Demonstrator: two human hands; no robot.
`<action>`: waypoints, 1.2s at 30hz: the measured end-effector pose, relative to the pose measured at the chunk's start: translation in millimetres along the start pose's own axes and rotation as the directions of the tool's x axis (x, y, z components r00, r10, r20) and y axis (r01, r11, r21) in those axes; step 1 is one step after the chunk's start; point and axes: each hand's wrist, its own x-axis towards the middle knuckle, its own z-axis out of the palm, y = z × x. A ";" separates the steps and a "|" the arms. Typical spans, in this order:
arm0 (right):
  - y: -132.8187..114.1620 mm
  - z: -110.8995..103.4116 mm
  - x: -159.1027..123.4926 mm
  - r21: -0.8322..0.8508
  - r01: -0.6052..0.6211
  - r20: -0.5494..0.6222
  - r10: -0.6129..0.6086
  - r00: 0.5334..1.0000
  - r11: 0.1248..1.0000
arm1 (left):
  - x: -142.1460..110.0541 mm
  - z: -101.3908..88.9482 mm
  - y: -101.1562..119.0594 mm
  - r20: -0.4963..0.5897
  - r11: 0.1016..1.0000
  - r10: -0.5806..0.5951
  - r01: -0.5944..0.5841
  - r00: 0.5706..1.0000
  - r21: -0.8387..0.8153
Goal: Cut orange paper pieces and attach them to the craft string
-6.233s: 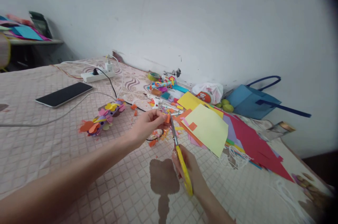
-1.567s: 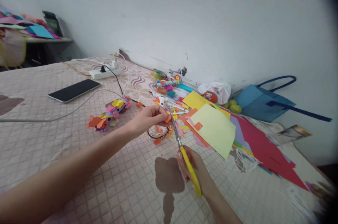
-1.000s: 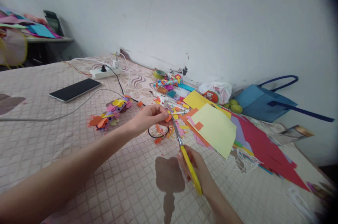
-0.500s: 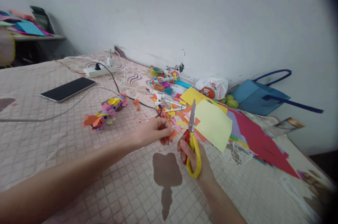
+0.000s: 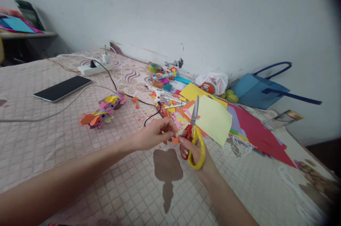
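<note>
Near the middle of the head view, my left hand (image 5: 157, 133) is closed, its fingertips pinching a small orange paper piece (image 5: 176, 140). My right hand (image 5: 195, 151) is wrapped round a pair of scissors (image 5: 195, 112) with red and yellow handles, blades pointing up and away. The fingertips of my right hand come close to the orange piece; whether they touch it I cannot tell. To the left lies a purple paper tube (image 5: 105, 110) covered with orange, pink and yellow paper petals.
Behind my hands lie coloured paper scraps (image 5: 167, 110), a white glue gun (image 5: 158, 95) and a pale yellow sheet (image 5: 214, 119). Red paper (image 5: 262, 132) and a blue bag (image 5: 258, 91) are on the right. A phone (image 5: 63, 88), cables and a power strip (image 5: 95, 69) occupy the left.
My two hands have come closer together, the left shifting slightly right with the orange piece. The scissors stay in my right hand. The whole view has shifted a little.
</note>
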 end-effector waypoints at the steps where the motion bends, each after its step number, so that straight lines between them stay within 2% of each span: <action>1: 0.0 0.3 0.7 0.044 -0.020 0.020 0.019 1.000 0.999 | -0.2 -1.8 1.8 0.009 0.996 0.064 -0.064 0.998 0.065; 4: -0.6 2.5 1.5 0.138 -0.113 0.090 0.101 0.991 0.984 | -0.9 -4.7 5.5 0.063 0.965 0.190 -0.198 0.980 0.169; 6: -1.0 4.2 1.0 0.151 -0.145 0.124 0.127 0.984 0.978 | -0.4 -4.8 5.0 0.081 0.966 0.199 -0.210 0.977 0.150; 9: -0.1 4.3 0.0 0.087 -0.107 0.138 0.095 0.986 0.990 | 2.2 -4.9 0.3 0.063 0.996 0.095 -0.094 0.994 -0.009; 13: 1.7 0.0 -0.3 -0.044 -0.012 0.060 0.014 0.998 0.999 | 5.4 -5.2 -7.6 0.051 0.977 -0.083 0.091 0.995 -0.192; 18: -0.6 1.1 -1.8 -0.173 0.023 0.020 -0.020 1.000 0.985 | 3.9 -0.8 -11.6 0.058 0.975 -0.118 0.127 0.991 -0.184; 21: -0.3 2.6 -2.3 -0.172 0.015 0.005 -0.014 1.000 0.985 | 2.4 2.0 -11.0 0.067 0.976 -0.135 0.145 0.989 -0.161; 27: 1.5 1.1 -1.5 -0.136 0.033 -0.028 -0.037 0.999 0.990 | 3.1 1.1 -9.4 0.114 0.950 -0.257 0.273 0.960 -0.151; 29: 0.4 2.0 -2.2 -0.144 0.042 -0.003 -0.043 0.999 0.989 | 4.1 -1.6 -5.9 0.068 0.941 -0.274 0.282 0.959 -0.188; 32: 0.0 3.0 -4.7 -0.175 0.044 0.060 -0.034 0.998 0.984 | 5.4 -7.6 2.8 -0.081 0.932 -0.270 0.239 0.959 -0.272; 36: 5.8 0.3 -8.7 -0.353 0.057 0.113 -0.018 0.993 0.934 | 6.2 -15.7 12.3 -0.255 0.925 -0.222 0.120 0.941 -0.361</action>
